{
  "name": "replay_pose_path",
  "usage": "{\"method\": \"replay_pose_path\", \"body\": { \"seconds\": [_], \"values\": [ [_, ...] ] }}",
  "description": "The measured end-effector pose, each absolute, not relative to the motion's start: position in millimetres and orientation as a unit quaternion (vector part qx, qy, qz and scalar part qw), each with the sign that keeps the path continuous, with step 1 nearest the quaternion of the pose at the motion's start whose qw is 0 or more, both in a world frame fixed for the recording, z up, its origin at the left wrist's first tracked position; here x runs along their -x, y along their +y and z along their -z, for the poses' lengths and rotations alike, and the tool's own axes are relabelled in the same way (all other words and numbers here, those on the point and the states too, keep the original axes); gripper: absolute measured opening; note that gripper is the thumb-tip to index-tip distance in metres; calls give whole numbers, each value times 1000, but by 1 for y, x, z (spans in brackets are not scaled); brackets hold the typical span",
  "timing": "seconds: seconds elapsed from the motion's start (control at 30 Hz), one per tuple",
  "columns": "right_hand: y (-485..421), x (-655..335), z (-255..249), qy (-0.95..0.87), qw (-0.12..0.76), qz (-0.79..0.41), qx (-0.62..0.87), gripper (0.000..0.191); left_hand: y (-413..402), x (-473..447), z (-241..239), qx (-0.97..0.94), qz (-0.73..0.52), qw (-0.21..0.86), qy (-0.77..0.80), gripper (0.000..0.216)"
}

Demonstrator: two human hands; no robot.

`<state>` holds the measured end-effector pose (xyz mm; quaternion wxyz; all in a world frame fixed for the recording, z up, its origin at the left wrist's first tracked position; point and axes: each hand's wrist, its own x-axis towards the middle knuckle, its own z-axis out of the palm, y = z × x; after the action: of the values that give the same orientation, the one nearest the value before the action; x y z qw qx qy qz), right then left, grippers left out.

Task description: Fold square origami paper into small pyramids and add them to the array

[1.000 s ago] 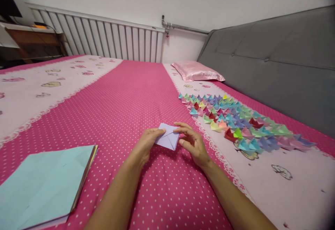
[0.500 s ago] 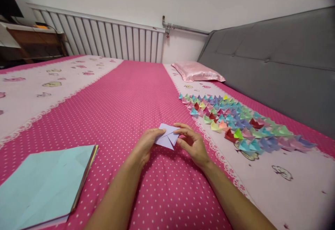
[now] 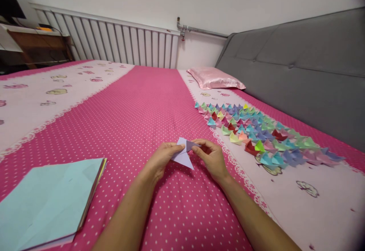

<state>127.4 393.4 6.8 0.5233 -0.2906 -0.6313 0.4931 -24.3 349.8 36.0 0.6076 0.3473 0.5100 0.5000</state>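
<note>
A small lavender folded paper (image 3: 184,153) is held just above the pink dotted bedspread (image 3: 137,114) in front of me. My left hand (image 3: 161,160) pinches its left side with fingers closed. My right hand (image 3: 210,158) pinches its right side, lifting a flap near the top. The paper's lower point hangs down between the two hands.
A stack of coloured paper sheets (image 3: 45,201) with a light blue top sheet lies at the lower left. Several folded paper boats (image 3: 256,135) in many colours lie in rows on the right. A pink pillow (image 3: 215,79) sits at the far end, beside a grey padded headboard (image 3: 299,68).
Both hands have lifted the paper slightly off the bedspread. The right hand has pulled a flap up, so the flat square now shows a raised fold and a hanging point.
</note>
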Motion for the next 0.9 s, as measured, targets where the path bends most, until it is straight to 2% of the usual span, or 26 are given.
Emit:
{"method": "replay_pose_path", "body": {
  "seconds": [0.23, 0.6, 0.9],
  "values": [
    [392, -127, -5, -563, 516, -547, 342, 21, 349, 24, -35, -368, -477, 608, 517, 21],
    [394, -128, -5, -556, 517, -542, 360, 30, 349, 23, -36, -464, -466, 573, 490, 24],
    [388, -128, -11, -581, 490, -553, 342, 28, 348, 20, -35, -457, -470, 536, 532, 35]
  ]
}}
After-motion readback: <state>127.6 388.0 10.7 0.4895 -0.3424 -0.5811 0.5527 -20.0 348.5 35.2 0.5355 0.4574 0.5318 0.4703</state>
